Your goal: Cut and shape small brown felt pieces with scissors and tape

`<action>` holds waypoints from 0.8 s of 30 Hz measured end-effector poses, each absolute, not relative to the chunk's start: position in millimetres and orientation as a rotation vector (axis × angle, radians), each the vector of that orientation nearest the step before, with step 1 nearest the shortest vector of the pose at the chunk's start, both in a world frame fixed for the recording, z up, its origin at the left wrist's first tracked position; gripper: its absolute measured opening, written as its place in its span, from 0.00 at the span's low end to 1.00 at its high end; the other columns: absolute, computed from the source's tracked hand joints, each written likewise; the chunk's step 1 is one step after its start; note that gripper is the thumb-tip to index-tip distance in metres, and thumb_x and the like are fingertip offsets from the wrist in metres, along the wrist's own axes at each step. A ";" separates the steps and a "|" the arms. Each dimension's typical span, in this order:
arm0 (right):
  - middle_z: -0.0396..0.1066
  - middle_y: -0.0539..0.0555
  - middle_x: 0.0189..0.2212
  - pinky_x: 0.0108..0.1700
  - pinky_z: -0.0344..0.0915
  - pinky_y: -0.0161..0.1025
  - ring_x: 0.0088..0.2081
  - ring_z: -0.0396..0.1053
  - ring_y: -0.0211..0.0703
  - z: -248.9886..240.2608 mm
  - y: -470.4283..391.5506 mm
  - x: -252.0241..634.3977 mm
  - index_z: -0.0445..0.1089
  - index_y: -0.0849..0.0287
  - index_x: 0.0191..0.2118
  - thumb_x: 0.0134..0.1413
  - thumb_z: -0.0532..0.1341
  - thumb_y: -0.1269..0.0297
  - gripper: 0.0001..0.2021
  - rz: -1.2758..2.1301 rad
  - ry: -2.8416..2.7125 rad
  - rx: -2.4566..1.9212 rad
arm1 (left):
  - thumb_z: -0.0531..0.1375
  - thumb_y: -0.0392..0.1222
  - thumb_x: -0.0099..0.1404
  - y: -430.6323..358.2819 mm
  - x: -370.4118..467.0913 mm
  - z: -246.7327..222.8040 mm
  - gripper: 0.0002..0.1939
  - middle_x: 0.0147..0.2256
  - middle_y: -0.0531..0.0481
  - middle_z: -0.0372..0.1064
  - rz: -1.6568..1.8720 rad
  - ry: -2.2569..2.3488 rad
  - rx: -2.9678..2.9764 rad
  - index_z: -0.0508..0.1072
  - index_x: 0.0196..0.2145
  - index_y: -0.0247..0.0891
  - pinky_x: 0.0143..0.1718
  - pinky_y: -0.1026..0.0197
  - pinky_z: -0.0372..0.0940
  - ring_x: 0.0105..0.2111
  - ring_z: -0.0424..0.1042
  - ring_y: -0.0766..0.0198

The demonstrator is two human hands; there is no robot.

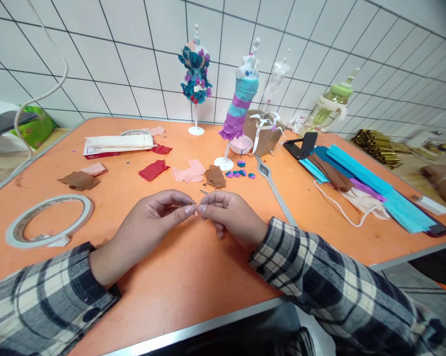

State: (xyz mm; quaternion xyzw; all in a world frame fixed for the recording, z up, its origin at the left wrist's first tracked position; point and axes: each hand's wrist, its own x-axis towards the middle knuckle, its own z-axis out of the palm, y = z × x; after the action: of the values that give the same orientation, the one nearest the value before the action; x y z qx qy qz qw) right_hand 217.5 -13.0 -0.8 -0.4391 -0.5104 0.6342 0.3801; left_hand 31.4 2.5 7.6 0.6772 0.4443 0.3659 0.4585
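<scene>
My left hand (pixel 148 217) and my right hand (pixel 232 215) meet above the middle of the orange table. Both are closed, thumb against forefinger, pinching a tiny piece of pink crepe paper (pixel 196 212) between them. Most of that piece is hidden by the fingertips. Just beyond the hands lie brown paper pieces (pixel 216 176), pink paper pieces (pixel 189 171) and a red paper piece (pixel 154 169). Several small teal-and-purple paper bows (pixel 239 173) rest past my right hand. A miniature dress form (pixel 241 99) wrapped in blue and purple paper stands behind them.
A roll of tape (pixel 85 212) lies at left, with a flat box (pixel 115 146) behind. Farther back stand a decorated dress form (pixel 195 74), a white one (pixel 276 81), a pink bowl (pixel 241 145) and a bottle (pixel 328 109). Blue paper strips (pixel 378 178) lie right, near another person's arm (pixel 443 180).
</scene>
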 end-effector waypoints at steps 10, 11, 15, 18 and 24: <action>0.64 0.45 0.28 0.17 0.64 0.29 0.20 0.59 0.29 0.3 -16.1 218.0 0.68 0.57 0.37 0.49 0.65 0.61 0.10 1.610 -1.307 -1.126 | 0.64 0.49 0.61 2.7 31.7 6.9 0.10 0.31 0.52 0.75 0.888 1.082 1.667 0.74 0.33 0.41 0.38 0.62 0.70 0.34 0.73 0.62; 0.64 0.46 0.29 0.17 0.65 0.30 0.21 0.60 0.30 0.3 -16.0 218.2 0.68 0.57 0.38 0.49 0.65 0.60 0.11 1.598 -1.317 -1.130 | 0.64 0.49 0.60 2.8 32.0 6.9 0.10 0.31 0.52 0.75 0.890 1.083 1.654 0.75 0.33 0.41 0.38 0.62 0.70 0.34 0.74 0.62; 0.65 0.47 0.30 0.18 0.66 0.30 0.23 0.62 0.32 0.6 -14.8 218.8 0.69 0.57 0.38 0.47 0.68 0.56 0.15 1.532 -1.382 -1.179 | 0.66 0.48 0.59 2.8 33.8 7.5 0.09 0.31 0.53 0.76 0.893 1.079 1.596 0.76 0.32 0.41 0.38 0.64 0.69 0.34 0.74 0.63; 0.64 0.47 0.26 0.19 0.64 0.30 0.23 0.61 0.33 1.5 -13.5 220.2 0.70 0.59 0.35 0.49 0.66 0.55 0.12 1.499 -1.453 -1.223 | 0.67 0.47 0.58 2.9 33.7 7.6 0.08 0.31 0.53 0.76 0.875 1.067 1.563 0.77 0.32 0.41 0.37 0.65 0.69 0.34 0.74 0.63; 0.60 0.44 0.20 0.22 0.53 0.29 0.22 0.55 0.30 1.7 -9.7 224.6 0.69 0.60 0.31 0.51 0.64 0.60 0.08 1.327 -1.623 -1.229 | 0.68 0.47 0.58 4.1 30.3 4.9 0.08 0.32 0.53 0.77 0.829 1.028 1.526 0.79 0.32 0.41 0.38 0.66 0.68 0.33 0.73 0.65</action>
State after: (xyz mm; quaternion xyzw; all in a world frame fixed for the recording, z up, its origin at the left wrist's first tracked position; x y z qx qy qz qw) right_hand 224.6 -9.7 1.7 -0.4740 -0.6261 0.5119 0.3484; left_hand 30.3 4.1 4.9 0.6401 0.4310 0.3475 0.5327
